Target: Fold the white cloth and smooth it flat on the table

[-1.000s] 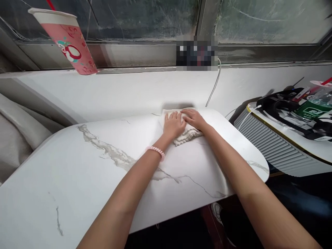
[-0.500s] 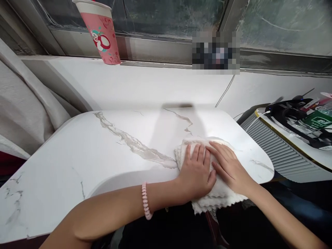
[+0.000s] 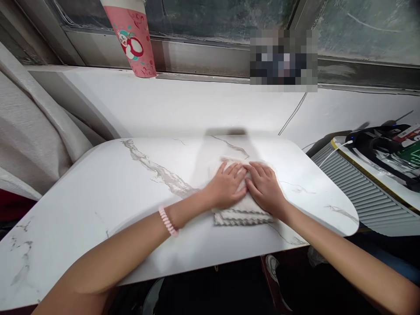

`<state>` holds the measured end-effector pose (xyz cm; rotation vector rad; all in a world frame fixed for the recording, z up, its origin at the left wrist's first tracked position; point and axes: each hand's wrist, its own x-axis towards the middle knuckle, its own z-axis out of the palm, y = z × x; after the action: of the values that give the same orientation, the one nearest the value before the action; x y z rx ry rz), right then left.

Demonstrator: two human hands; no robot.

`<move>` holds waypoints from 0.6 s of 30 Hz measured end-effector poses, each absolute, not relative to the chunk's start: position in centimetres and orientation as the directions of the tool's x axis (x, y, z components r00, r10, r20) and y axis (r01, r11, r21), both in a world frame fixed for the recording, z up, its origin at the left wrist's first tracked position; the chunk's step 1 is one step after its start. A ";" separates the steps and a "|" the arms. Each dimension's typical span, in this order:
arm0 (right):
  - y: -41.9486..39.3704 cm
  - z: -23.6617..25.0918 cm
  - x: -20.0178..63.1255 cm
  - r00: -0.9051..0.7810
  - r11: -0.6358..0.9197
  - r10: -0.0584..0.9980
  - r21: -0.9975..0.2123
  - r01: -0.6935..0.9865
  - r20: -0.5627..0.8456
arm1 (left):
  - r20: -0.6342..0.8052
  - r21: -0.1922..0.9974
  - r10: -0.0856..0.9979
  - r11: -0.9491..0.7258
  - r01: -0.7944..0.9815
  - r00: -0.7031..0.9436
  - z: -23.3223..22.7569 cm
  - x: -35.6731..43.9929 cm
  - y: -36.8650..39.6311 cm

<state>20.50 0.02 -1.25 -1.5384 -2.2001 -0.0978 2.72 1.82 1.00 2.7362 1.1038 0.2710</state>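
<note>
Lying flat beneath both palms, the folded pale cloth (image 3: 243,216) was on the white, grey-veined tabletop (image 3: 82,188), nearer its right end than its left and between the wall and the near edge. Left hand (image 3: 228,186) and right hand (image 3: 266,186) came in from opposite sides, so the cloth lay directly under the fingers of each and neither hand was clearly nearer. Both were unclenched, fingers stretched out and pointing away from the person, resting on top of the cloth rather than grasping it; the two met, or almost met, around the thumbs and index fingers. The layered, scalloped edge showed on the person's side of the hands and ran roughly side to side, along the table's length. With so much covered and some blur, a long axis of the cloth could not be told. A pink coiled band (image 3: 168,222) circled the left wrist. As for markings, the pink paper cup (image 3: 133,41) at the window carried a cartoon figure in white, red and teal, with no lettering that could be read. At the right edge, a green label (image 3: 410,151) with a cut-off white mark and a red-and-white packet (image 3: 410,132) were both illegible.
</note>
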 end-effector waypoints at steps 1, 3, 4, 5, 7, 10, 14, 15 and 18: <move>1.2 -1.3 19.5 -0.265 0.363 0.877 -0.191 0.912 0.401 | 0.107 0.232 0.699 -0.709 0.666 0.708 1.0 1.8 3.0; 3.6 -1.3 17.5 -0.248 0.344 0.884 -0.193 0.919 0.395 | 0.125 0.232 0.704 -0.706 0.669 0.699 1.0 0.0 5.5; 4.8 -1.2 16.4 -0.245 0.341 0.889 -0.201 0.918 0.388 | 0.136 0.235 0.715 -0.695 0.679 0.685 0.9 -0.9 6.7; 6.1 -1.1 15.4 -0.245 0.341 0.893 -0.212 0.916 0.378 | 0.147 0.241 0.732 -0.679 0.693 0.666 0.8 -1.8 7.8; 8.3 -0.8 13.5 -0.250 0.345 0.902 -0.238 0.908 0.352 | 0.177 0.257 0.768 -0.639 0.725 0.615 0.6 -3.4 9.9; 11.0 -0.6 11.1 -0.259 0.343 0.913 -0.248 0.906 0.316 | 0.242 0.284 0.811 -0.584 0.760 0.533 0.4 -5.4 12.3; 13.1 -0.4 9.1 -0.290 0.353 0.915 -0.206 0.913 0.282 | 0.299 0.286 0.847 -0.518 0.806 0.439 0.1 -6.7 14.0; 13.4 -0.4 8.9 -0.299 0.359 0.913 -0.201 0.911 0.277 | 0.307 0.281 0.852 -0.506 0.816 0.423 0.1 -6.8 14.2; 13.8 -0.4 8.7 -0.315 0.377 0.904 -0.193 0.906 0.290 | 0.317 0.266 0.859 -0.487 0.832 0.402 0.0 -6.8 14.0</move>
<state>8.74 13.81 -0.39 -1.5791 -2.2950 -0.0076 -6.78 14.04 -0.02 2.5751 1.5550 0.6433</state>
